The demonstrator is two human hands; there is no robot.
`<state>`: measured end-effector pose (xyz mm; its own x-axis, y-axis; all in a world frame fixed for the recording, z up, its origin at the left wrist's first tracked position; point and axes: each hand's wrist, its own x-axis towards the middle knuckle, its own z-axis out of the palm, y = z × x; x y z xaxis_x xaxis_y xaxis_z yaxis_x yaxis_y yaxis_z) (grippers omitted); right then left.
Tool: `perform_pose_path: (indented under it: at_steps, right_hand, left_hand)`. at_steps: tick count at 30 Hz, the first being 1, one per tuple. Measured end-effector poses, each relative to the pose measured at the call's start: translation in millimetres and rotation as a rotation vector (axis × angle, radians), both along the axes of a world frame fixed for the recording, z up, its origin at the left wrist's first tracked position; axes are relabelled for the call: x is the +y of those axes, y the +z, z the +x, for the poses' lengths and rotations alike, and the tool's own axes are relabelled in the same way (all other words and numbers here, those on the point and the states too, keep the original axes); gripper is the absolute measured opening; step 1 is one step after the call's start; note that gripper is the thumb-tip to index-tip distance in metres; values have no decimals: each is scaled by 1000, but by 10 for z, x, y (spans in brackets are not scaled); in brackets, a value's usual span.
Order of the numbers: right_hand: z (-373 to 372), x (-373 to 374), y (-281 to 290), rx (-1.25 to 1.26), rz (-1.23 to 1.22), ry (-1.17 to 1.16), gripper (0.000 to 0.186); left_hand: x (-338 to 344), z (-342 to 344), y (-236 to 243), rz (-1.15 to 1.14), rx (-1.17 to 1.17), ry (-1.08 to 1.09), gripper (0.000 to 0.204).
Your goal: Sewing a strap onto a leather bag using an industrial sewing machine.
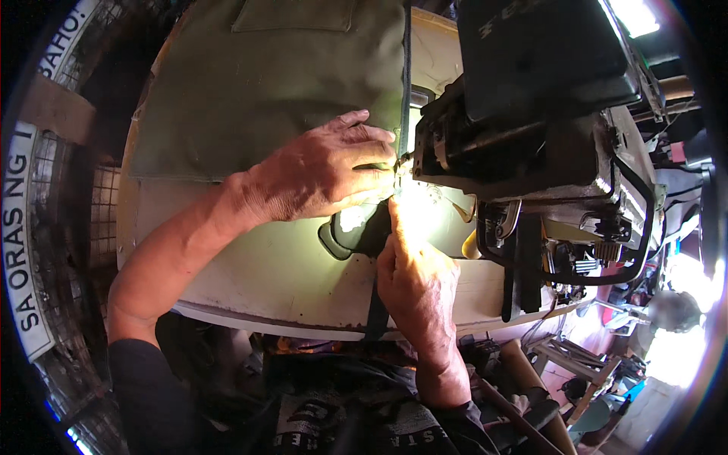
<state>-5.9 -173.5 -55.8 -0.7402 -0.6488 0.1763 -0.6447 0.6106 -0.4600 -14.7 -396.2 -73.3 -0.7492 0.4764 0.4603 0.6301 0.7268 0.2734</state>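
A sewing machine [516,152] stands at the right of the table, its lamp glaring around the needle area. Under it lies a large olive-green fabric piece [280,83] with a dark bound edge. My left hand [322,168] rests on the fabric's near right corner, fingers apart and tips close to the needle. Just below, my right hand [419,284] points its index finger at the same edge, the other fingers curled. A dark binding strip [376,317] runs from the table's front edge up beneath these curled fingers. The glare hides the stitching point.
The pale table [250,265] has a curved front edge close to my body. A dark rounded plate [334,239] is set in it below my left hand. A black metal loop [644,227] juts from the machine. Tools and wooden frames [584,364] stand at the lower right.
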Motion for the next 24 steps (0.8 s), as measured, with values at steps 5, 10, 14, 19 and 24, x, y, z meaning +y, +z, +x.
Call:
perform_pose_path:
  at_steps: [5, 10, 14, 19, 24]
  right_hand:
    - [-23, -3, -25, 24, 25, -36, 46]
    - [45, 10, 13, -79, 29, -55, 43]
    - [121, 74, 69, 13, -45, -27, 42]
    - [168, 799, 341, -196, -47, -58, 41]
    - [-644, 2026, 1070, 488, 15, -545, 29]
  left_hand:
    - [-25, -61, 11, -14, -8, 0, 23]
    - [2, -9, 78, -86, 64, -16, 27]
    - [185, 174, 116, 4, -49, 35, 31]
    - [199, 221, 136, 52, -134, 5, 36]
    - [189, 213, 110, 47, -85, 12, 36]
